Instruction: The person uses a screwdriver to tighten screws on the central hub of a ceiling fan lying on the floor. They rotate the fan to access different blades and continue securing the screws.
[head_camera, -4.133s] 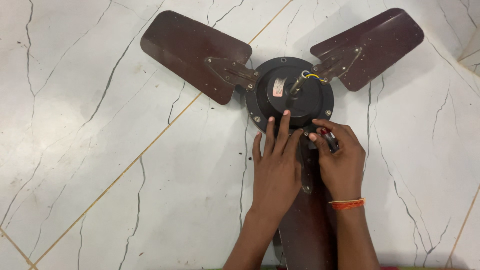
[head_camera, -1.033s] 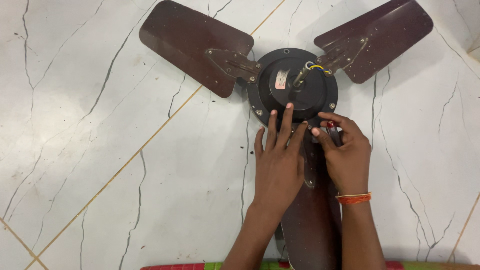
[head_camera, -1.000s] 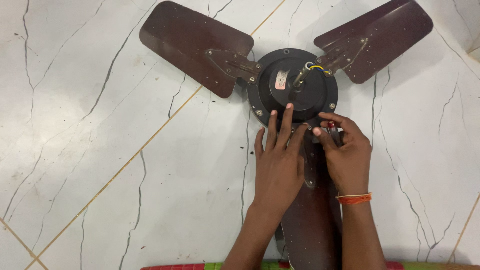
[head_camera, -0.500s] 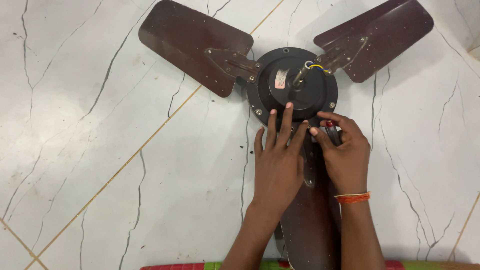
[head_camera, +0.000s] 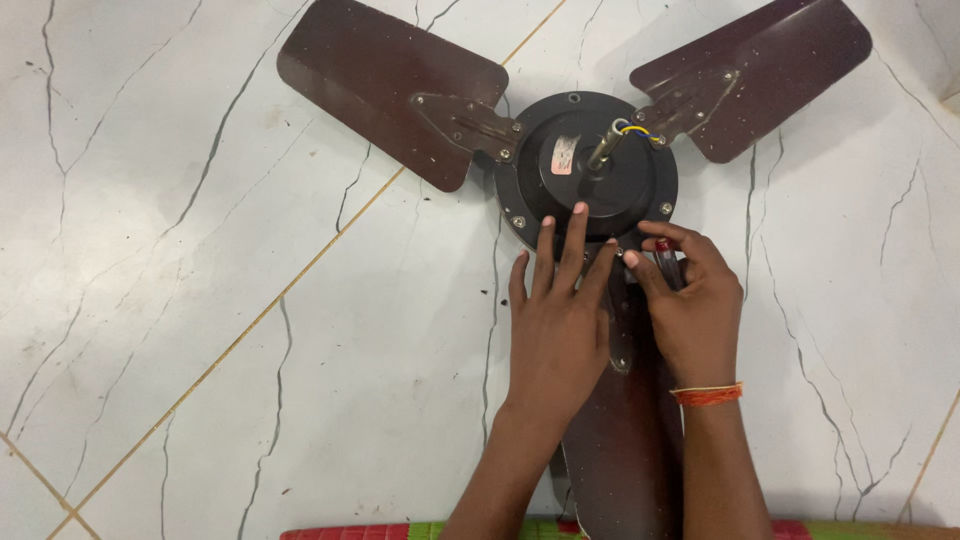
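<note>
Fan motor housing lies on the marble floor with 3 brown blades spread out. Our left hand presses flat, fingers open, on its near rim to steady it; our right hand closes around a red-tipped tool beside the near blade's bracket.
</note>
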